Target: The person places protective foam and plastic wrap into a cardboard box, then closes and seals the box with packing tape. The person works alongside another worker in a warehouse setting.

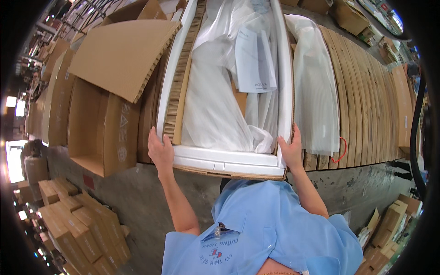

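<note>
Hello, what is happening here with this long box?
A person in a light blue shirt grips the near end of a long open carton, the left hand on one corner, the right hand on the other. Inside are white foam edging, white plastic wrap and a paper sheet. Flat cardboard boxes stand alongside.

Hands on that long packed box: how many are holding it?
2. The left hand grips the box at its near left corner; the right hand presses its near right corner. No other hands show.

A single head-worn fisheye camera looks steeply down, close over an open box (229, 91), the wearer's blue shirt (266, 229) filling the lower edge.
</note>
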Action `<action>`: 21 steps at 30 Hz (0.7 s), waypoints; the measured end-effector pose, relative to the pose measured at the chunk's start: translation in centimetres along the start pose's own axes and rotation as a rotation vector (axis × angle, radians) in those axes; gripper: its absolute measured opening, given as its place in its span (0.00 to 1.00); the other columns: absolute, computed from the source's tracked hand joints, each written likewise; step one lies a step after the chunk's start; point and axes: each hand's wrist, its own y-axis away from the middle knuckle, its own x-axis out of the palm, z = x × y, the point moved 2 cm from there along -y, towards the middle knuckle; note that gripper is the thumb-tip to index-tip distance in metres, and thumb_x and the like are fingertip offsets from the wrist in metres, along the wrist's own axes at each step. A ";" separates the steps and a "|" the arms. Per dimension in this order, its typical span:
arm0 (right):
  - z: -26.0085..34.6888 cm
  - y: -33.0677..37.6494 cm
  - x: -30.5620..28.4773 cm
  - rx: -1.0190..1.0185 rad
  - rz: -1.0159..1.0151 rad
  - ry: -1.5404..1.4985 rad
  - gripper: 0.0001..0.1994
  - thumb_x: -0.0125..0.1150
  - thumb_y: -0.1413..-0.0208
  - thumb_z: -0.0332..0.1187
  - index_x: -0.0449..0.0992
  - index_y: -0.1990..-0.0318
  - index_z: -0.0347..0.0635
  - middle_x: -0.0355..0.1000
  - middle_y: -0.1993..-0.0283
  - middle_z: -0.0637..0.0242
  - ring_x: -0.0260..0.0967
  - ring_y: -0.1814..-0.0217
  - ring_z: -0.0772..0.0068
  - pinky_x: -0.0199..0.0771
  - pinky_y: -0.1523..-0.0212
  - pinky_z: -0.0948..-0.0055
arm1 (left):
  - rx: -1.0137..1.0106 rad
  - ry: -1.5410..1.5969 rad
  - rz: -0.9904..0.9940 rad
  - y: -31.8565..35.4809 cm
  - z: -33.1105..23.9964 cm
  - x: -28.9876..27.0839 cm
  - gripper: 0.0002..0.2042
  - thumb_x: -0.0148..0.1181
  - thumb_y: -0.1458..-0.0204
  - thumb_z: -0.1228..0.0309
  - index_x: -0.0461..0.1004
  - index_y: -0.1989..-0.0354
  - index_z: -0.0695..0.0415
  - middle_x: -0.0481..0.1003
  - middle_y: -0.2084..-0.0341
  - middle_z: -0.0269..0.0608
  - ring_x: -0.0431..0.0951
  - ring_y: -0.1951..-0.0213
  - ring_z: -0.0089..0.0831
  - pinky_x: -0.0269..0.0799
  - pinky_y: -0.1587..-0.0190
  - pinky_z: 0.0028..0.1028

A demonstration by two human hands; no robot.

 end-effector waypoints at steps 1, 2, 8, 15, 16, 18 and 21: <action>0.3 0.0 -0.1 -0.003 0.008 -0.032 0.36 0.64 0.38 0.29 0.54 0.26 0.29 0.65 0.32 0.49 0.67 0.32 0.60 0.67 0.32 0.63 | 0.109 -0.060 -0.059 -0.9 -1.0 0.1 0.28 0.53 0.34 0.58 0.65 0.29 0.58 0.68 0.31 0.52 0.66 0.30 0.49 0.60 0.29 0.45; 0.6 -0.1 -0.3 -0.006 0.016 -0.063 0.36 0.64 0.38 0.28 0.54 0.26 0.30 0.65 0.33 0.49 0.66 0.32 0.60 0.67 0.32 0.63 | 0.218 -0.118 -0.119 -1.7 -2.0 0.3 0.28 0.53 0.35 0.58 0.65 0.29 0.59 0.67 0.31 0.52 0.64 0.29 0.49 0.58 0.28 0.45; 1.8 0.1 -0.3 0.007 0.049 -0.067 0.35 0.64 0.38 0.29 0.55 0.27 0.31 0.64 0.32 0.51 0.64 0.31 0.60 0.64 0.30 0.63 | 0.695 -0.287 0.296 -7.7 -6.1 5.8 0.36 0.51 0.34 0.55 0.52 0.24 0.65 0.53 0.23 0.52 0.48 0.22 0.50 0.44 0.21 0.44; 2.7 0.1 -0.6 0.209 0.115 -0.234 0.36 0.65 0.39 0.29 0.55 0.26 0.31 0.63 0.31 0.49 0.62 0.28 0.57 0.60 0.27 0.62 | 0.619 -0.302 0.370 -7.9 -5.9 8.7 0.42 0.52 0.34 0.55 0.41 0.22 0.70 0.42 0.21 0.59 0.41 0.20 0.51 0.37 0.20 0.43; 2.8 0.1 -0.7 0.197 0.097 -0.210 0.36 0.65 0.39 0.29 0.55 0.26 0.31 0.63 0.31 0.49 0.61 0.28 0.57 0.60 0.28 0.62 | 0.620 -0.308 0.379 -8.0 -6.1 9.0 0.42 0.52 0.35 0.55 0.40 0.22 0.70 0.41 0.21 0.60 0.40 0.20 0.51 0.37 0.20 0.44; 2.9 0.2 -0.9 0.176 0.066 -0.154 0.36 0.65 0.39 0.28 0.55 0.26 0.31 0.62 0.31 0.50 0.61 0.28 0.58 0.61 0.28 0.62 | 0.620 -0.315 0.403 -7.6 -5.9 9.2 0.43 0.53 0.35 0.56 0.40 0.23 0.71 0.41 0.21 0.60 0.40 0.20 0.53 0.36 0.20 0.45; 3.2 0.4 -1.0 0.203 0.054 -0.115 0.36 0.65 0.39 0.28 0.55 0.26 0.32 0.63 0.32 0.52 0.62 0.28 0.58 0.61 0.28 0.63 | 0.644 -0.315 0.405 -7.7 -5.1 10.7 0.44 0.55 0.37 0.56 0.40 0.23 0.71 0.41 0.21 0.61 0.39 0.20 0.54 0.35 0.20 0.47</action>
